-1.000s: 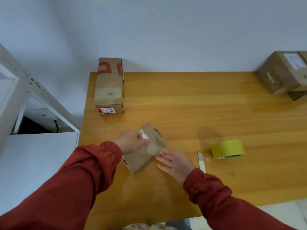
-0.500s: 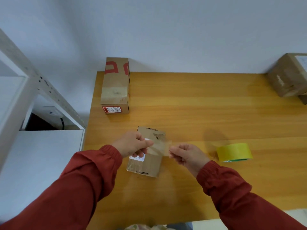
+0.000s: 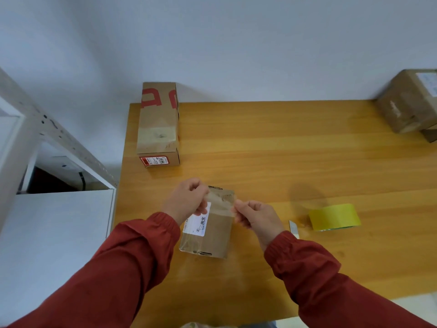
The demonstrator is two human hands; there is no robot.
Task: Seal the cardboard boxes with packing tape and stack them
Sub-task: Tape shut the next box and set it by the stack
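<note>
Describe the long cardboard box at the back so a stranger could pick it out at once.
Start at the wooden table and go to its far left corner by the wall. A long cardboard box lies there. Unlike the small box in front and the boxes at far right, it bears large red markings and a red label.

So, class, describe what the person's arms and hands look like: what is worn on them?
Both arms wear long rust-red sleeves; the left sleeve and right sleeve each end in a gathered elastic cuff. The left hand and right hand are bare: no glove, ring or watch shows.
</note>
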